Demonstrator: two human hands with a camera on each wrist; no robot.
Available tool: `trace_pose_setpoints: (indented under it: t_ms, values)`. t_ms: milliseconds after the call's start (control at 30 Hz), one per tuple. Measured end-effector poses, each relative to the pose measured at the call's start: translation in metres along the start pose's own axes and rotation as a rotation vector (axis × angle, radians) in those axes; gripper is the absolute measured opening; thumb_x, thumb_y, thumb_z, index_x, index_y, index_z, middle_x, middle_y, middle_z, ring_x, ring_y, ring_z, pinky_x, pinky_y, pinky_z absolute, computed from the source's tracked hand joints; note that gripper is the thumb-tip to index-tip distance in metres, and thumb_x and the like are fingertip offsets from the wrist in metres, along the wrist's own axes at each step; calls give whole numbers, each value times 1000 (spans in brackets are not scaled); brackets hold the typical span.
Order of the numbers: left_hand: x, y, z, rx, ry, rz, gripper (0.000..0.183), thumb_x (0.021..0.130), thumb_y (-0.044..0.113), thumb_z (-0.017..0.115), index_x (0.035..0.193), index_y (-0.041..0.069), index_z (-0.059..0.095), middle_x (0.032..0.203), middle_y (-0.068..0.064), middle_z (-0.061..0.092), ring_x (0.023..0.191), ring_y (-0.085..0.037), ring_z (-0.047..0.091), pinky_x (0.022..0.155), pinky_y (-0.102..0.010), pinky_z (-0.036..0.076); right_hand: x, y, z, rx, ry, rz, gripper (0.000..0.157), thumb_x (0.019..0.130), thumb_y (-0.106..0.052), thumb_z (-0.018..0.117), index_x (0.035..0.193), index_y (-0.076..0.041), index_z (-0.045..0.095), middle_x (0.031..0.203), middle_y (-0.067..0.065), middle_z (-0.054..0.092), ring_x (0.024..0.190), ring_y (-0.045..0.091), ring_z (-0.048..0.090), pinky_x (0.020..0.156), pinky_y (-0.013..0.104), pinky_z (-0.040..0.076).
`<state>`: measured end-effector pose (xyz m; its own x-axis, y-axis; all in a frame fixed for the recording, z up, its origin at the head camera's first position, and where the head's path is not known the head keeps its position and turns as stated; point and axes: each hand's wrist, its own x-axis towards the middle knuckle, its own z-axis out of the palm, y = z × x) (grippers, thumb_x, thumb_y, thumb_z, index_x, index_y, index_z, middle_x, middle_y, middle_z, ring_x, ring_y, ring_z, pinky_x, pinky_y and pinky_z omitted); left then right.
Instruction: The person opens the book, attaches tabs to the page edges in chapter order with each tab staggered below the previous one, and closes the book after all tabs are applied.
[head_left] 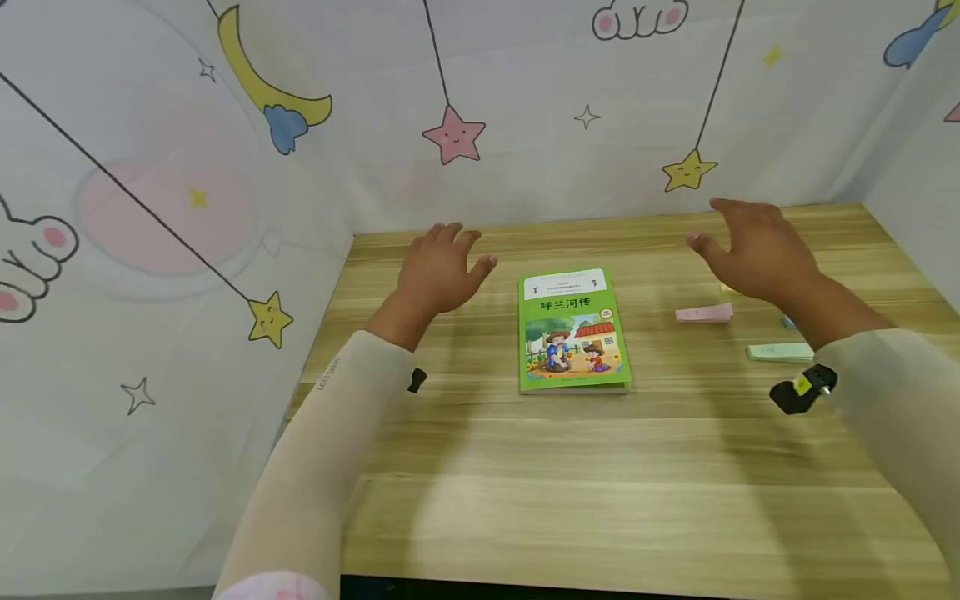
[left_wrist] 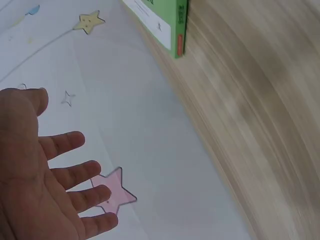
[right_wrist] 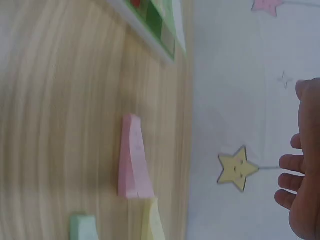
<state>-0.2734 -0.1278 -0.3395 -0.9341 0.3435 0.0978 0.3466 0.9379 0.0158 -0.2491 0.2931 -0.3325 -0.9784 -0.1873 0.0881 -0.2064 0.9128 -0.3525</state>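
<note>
A green book [head_left: 573, 333] with a picture of two figures on its cover lies on the wooden table [head_left: 540, 500]. To its left my left hand [head_left: 442, 271] hovers over the table with fingers spread, holding nothing. My right hand [head_left: 765, 254] is raised at the right, thumb apart from the fingers, also without anything in it. Close below the right hand lie a folded pink paper strip [head_left: 703, 314] and a pale green one [head_left: 780, 352]. In the right wrist view a yellow strip [right_wrist: 153, 222] shows beside the pink one.
A white cloth backdrop [head_left: 540, 183] printed with stars and a moon hangs behind the table and along its left side. The table's front edge [head_left: 525, 583] runs along the bottom. A small blue piece [head_left: 787, 322] is partly hidden by the right forearm.
</note>
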Motion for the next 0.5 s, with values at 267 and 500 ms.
trace_pose_setpoints:
  t_ms: [267, 500]
  values:
    - [-39, 42, 10, -151, -25, 121, 42, 93, 44, 52, 125, 16, 58, 129, -1, 54, 117, -22, 51, 92, -42, 42, -41, -28, 34, 60, 50, -129, 58, 95, -48, 45, 131, -4, 51, 128, 19, 52, 119, 42, 43, 93, 59, 31]
    - [-66, 73, 33, -173, -79, 212, 33, 92, 40, 56, 114, 18, 66, 109, 3, 64, 95, -14, 59, 73, -33, 49, -71, -40, 75, 83, -15, -164, 42, 94, -41, 53, 115, -6, 63, 117, 12, 60, 116, 34, 48, 93, 53, 36]
